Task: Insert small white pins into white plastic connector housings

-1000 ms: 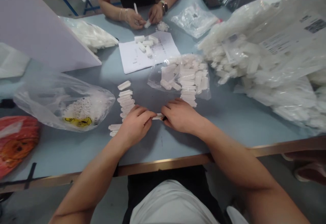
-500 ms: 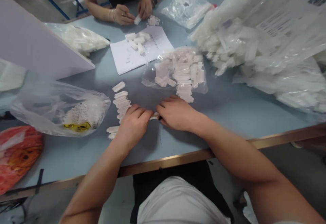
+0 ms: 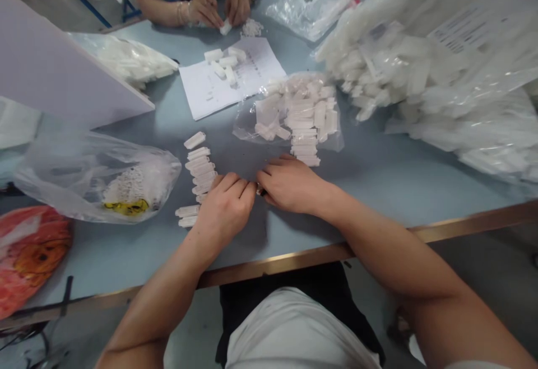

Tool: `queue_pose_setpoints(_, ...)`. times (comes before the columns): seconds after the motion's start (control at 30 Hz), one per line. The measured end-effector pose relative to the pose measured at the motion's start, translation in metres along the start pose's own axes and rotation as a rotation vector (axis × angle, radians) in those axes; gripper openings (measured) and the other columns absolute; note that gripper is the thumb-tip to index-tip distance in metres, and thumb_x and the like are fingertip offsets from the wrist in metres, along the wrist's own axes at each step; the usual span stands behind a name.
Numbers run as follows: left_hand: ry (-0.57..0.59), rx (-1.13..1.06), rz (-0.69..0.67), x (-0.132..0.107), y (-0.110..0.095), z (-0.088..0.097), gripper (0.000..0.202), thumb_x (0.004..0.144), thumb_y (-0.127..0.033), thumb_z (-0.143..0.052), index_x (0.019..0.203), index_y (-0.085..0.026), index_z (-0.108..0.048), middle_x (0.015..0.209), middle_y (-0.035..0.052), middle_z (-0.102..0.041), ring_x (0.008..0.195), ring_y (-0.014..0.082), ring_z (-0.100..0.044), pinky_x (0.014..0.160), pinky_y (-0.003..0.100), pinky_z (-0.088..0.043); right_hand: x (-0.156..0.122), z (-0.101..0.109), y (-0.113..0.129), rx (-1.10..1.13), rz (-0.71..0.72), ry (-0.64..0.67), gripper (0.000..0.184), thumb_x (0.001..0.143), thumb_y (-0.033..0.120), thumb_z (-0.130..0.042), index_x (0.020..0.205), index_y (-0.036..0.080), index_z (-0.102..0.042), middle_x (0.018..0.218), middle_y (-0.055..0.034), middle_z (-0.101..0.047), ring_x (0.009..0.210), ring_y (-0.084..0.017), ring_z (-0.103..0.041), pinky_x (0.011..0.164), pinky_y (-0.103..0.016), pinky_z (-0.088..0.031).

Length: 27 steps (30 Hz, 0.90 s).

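Observation:
My left hand [image 3: 227, 204] and my right hand [image 3: 290, 184] meet over the table, fingers closed around a small white plastic piece [image 3: 259, 187] that they almost wholly cover. A small black bit shows under the right fingertips; what it is, I cannot make out. Left of my left hand runs a column of slim white plastic pieces [image 3: 202, 170], partly hidden by the hand. Just beyond my right hand, a stack of similar white pieces [image 3: 305, 148] extends from a clear bag [image 3: 244, 128] holding more of them.
Across the table [image 3: 138, 257], a co-worker's hands [image 3: 205, 9] handle a white piece above papers [image 3: 197, 100] bearing several white parts. A clear bag of small parts [image 3: 138, 184] lies left, near a red bag [image 3: 33, 257]. Large filled bags [image 3: 390, 72] crowd the right.
My two hands have drawn closer together, covering most of the white piece that showed between them. The view has shifted slightly.

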<state>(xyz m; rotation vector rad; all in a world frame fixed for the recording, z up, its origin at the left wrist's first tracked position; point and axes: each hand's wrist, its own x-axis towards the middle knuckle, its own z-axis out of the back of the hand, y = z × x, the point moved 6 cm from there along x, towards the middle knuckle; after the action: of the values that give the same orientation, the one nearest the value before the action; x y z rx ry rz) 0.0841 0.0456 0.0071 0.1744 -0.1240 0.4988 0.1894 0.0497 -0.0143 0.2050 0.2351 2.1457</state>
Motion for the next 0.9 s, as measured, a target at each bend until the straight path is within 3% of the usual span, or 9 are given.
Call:
queue_pose_setpoints(0.23,0.063,-0.107,0.010,-0.013,0.014,-0.004,0.027,0.093,-0.016,-0.050,0.111,-0.022,-0.069,0.106,0.0052,-0.073,0.093,0.0236,-0.061,0.074,0.038,-0.045,0.001,-0.002,-0.003,0.013,-0.042,0.012,0.017,0.088,0.024,-0.053,0.093,0.014,-0.065,0.084,-0.0109,-0.069,0.081,-0.023,-0.060,0.074,-0.035,-0.032)
queue_pose_setpoints(0.3,0.073,-0.124,0.037,-0.016,0.018,-0.006,0.028,0.094,-0.019,-0.049,0.115,-0.024,-0.068,0.105,0.0044,-0.074,0.091,0.0231,-0.062,0.075,0.038,-0.045,0.001,-0.002,-0.002,0.016,-0.040,0.018,0.017,0.088,0.025,-0.054,0.094,0.013,-0.064,0.086,-0.0111,-0.069,0.082,-0.023,-0.060,0.074,-0.035,-0.032)
queue_pose_setpoints(0.43,0.013,-0.180,0.161,-0.020,0.027,-0.010,0.033,0.096,-0.026,-0.049,0.127,-0.018,-0.061,0.090,0.0068,-0.074,0.089,0.0231,-0.064,0.077,0.039,-0.047,0.000,-0.001,-0.001,0.006,-0.026,0.010,0.018,0.088,0.026,-0.054,0.095,0.013,-0.063,0.087,-0.0109,-0.069,0.084,-0.024,-0.061,0.074,-0.035,-0.032)
queue_pose_setpoints(0.57,-0.062,-0.158,0.095,-0.021,0.024,-0.009,0.023,0.096,-0.023,-0.052,0.113,-0.022,-0.067,0.098,0.0037,-0.076,0.092,0.0215,-0.065,0.079,0.038,-0.045,0.000,-0.001,-0.001,-0.008,-0.021,0.005,0.016,0.088,0.027,-0.054,0.091,0.014,-0.063,0.084,-0.0099,-0.069,0.081,-0.024,-0.061,0.072,-0.035,-0.031)
queue_pose_setpoints(0.7,-0.056,-0.155,0.046,-0.022,0.023,-0.010,0.021,0.096,-0.020,-0.053,0.109,-0.024,-0.068,0.106,0.0008,-0.075,0.094,0.0197,-0.065,0.081,0.037,-0.044,0.000,-0.001,-0.001,-0.016,-0.028,0.010,0.015,0.088,0.027,-0.054,0.091,0.014,-0.062,0.084,-0.0097,-0.068,0.082,-0.024,-0.061,0.073,-0.036,-0.031)
queue_pose_setpoints(0.9,-0.067,-0.189,0.165,-0.015,0.025,-0.013,0.018,0.095,-0.025,-0.053,0.093,-0.021,-0.070,0.089,0.0026,-0.075,0.088,0.0215,-0.064,0.077,0.038,-0.045,0.000,-0.002,-0.001,-0.005,-0.032,0.035,0.017,0.090,0.027,-0.053,0.094,0.014,-0.062,0.087,-0.0104,-0.069,0.084,-0.024,-0.060,0.073,-0.036,-0.030)
